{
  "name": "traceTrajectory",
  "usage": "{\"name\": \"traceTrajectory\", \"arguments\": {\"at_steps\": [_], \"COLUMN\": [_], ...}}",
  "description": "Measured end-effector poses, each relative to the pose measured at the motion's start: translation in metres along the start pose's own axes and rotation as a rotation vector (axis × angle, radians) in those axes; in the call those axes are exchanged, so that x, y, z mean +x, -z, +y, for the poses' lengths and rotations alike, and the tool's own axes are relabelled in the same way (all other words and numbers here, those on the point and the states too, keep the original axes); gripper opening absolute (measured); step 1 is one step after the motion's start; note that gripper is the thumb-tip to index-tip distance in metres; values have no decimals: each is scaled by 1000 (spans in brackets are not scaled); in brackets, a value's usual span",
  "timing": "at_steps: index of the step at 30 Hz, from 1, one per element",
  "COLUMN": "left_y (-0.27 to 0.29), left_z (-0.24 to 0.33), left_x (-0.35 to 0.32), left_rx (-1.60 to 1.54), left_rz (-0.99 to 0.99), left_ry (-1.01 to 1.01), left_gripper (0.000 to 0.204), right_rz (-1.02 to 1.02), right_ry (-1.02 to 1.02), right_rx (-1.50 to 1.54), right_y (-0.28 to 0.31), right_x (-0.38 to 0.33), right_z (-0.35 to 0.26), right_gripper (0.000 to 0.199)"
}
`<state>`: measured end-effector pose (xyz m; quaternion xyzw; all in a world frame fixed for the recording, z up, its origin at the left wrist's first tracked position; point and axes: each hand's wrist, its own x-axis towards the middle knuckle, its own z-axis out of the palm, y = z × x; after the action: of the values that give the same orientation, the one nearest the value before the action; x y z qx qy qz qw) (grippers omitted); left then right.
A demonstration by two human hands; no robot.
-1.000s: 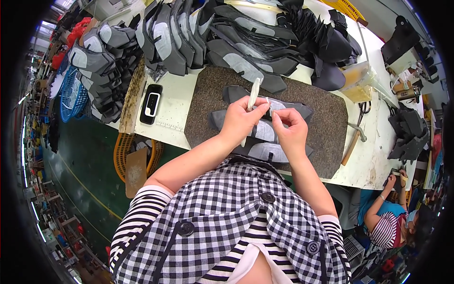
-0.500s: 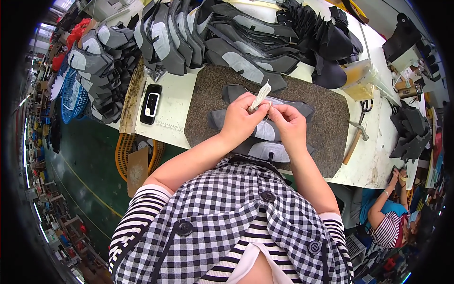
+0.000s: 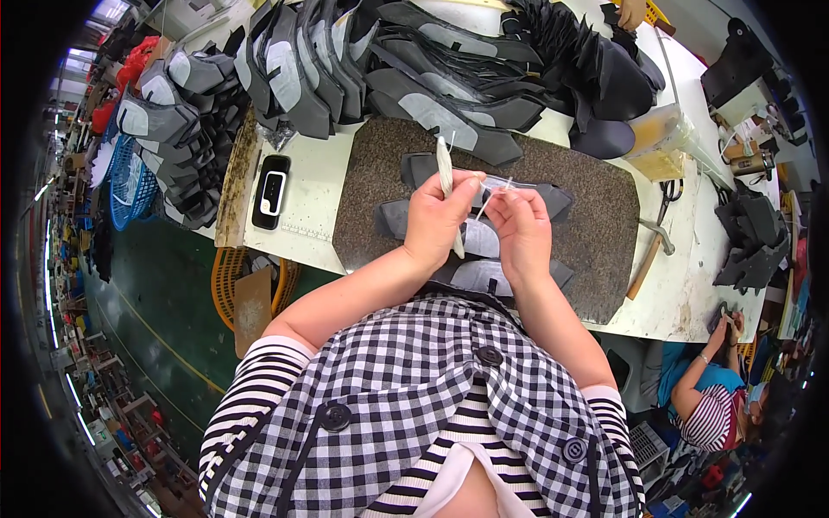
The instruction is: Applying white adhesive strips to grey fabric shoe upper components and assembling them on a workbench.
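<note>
In my left hand (image 3: 434, 217) is a slim bundle of white strips (image 3: 445, 164), gripped in closed fingers with its ends sticking out above and below. My right hand (image 3: 524, 231), just beside it, pinches a single thin white strip (image 3: 481, 207) between thumb and fingers. Both hands hover over dark grey cut pieces with light grey patches. The nearest piece (image 3: 484, 274) lies by my body, and a farther piece (image 3: 553, 200) shows behind the right fingers. These pieces rest on a speckled brown mat (image 3: 596, 216). My hands partly cover the middle piece.
Stacks of similar grey pieces (image 3: 298, 82) line the table's far side, with black pieces (image 3: 596, 82) at right. A phone (image 3: 272, 192) lies left of the mat; a hammer (image 3: 649, 263) and scissors (image 3: 667, 197) lie right. A co-worker (image 3: 708, 406) sits at lower right.
My hands have drawn slightly apart, and the right one has turned more open-palmed with a thin strip in its pinch. The bundle in my left hand now stands more upright.
</note>
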<state>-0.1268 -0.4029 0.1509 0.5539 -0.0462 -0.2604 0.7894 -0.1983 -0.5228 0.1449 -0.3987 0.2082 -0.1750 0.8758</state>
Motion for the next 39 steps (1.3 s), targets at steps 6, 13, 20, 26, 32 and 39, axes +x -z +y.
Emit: {"name": "traceTrajectory", "arguments": {"at_steps": [6, 13, 20, 26, 32, 39], "left_y": [55, 188, 140, 143, 146, 136], "left_z": [31, 67, -10, -69, -78, -65], "left_x": [-1, -54, -47, -39, -41, -35], "left_rx": [-574, 614, 1326, 1404, 1457, 1586], "left_rz": [-41, 159, -208, -133, -156, -261], "left_ry": [164, 163, -262, -428, -464, -380], "left_gripper": [11, 20, 29, 49, 51, 51], "right_rz": [304, 436, -337, -411, -360, -347], "right_ry": [-202, -78, 144, 172, 147, 149], "right_rx": [429, -352, -1214, -1513, -1491, -1574], "right_y": [42, 109, 18, -14, -6, -7], "right_x": [15, 2, 26, 46, 44, 43], "right_z": [-19, -63, 62, 105, 115, 109], "right_gripper": [15, 16, 13, 16, 16, 13]}}
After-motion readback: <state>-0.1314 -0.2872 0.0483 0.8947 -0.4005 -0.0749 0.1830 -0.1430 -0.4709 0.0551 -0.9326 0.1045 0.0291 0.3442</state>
